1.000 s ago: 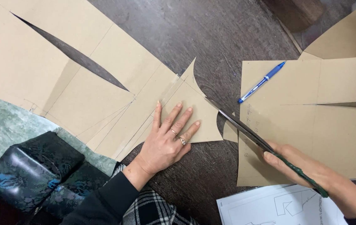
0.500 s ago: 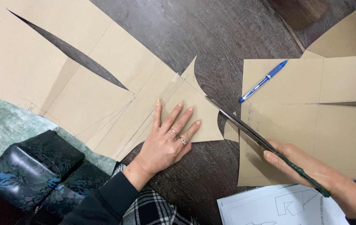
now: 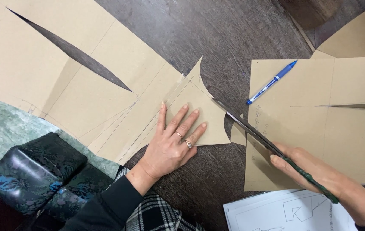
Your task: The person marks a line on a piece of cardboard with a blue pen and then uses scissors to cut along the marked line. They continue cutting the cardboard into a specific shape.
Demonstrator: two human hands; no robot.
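A pen (image 3: 272,82) lies on the right card (image 3: 340,128); a printed sheet (image 3: 285,211) sits at the table's (image 3: 225,38) near edge.

The single head-worn camera looks steeply down, close over the dark wooden table (image 3: 234,38).

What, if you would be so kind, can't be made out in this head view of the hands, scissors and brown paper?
- Scissors: the handles are hidden inside the right hand.
- Brown paper pattern: cut off by the top and left frame edges; part lies under the left hand.
- White sheet: cut off by the bottom edge.
- Pencil notes by the blue pen: too small to make out.
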